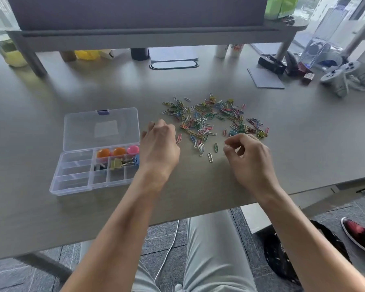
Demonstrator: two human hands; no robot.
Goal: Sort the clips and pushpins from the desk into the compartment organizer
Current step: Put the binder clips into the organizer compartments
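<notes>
a wide grey desk (pixel 282 131) filled the view, with a raised grey shelf (pixel 148 36) across its far side and clutter beyond: a white game controller (pixel 343 77) and a flat grey pad (pixel 264 79) at the far right.

a scatter of small coloured wire paper clips (pixel 211 121) lay on the desk ahead of the person, mixed with a few yellow-green binder clips (pixel 212 99) at its far edge. a few loose clips trailed toward the near side, between the two hands.

the clear plastic compartment organizer (pixel 72 182) sat to the left of the pile, its hinged lid (pixel 101 128) thrown open and lying flat behind it. three round pushpin heads, two orange and one pink (pixel 118 152), sat in a far compartment on the right side, and binder clips (pixel 122 163) lay in the one just nearer.

the left hand (pixel 159 147) reached forward, back upward, between the organizer and the pile, its fingers curled down at the pile's left edge; whether it held a clip could not be told. the right hand (pixel 251 159) hovered at the pile's near edge, wrist bent, thumb and fingertips drawn together in a pinch, with nothing plainly visible between them.
</notes>
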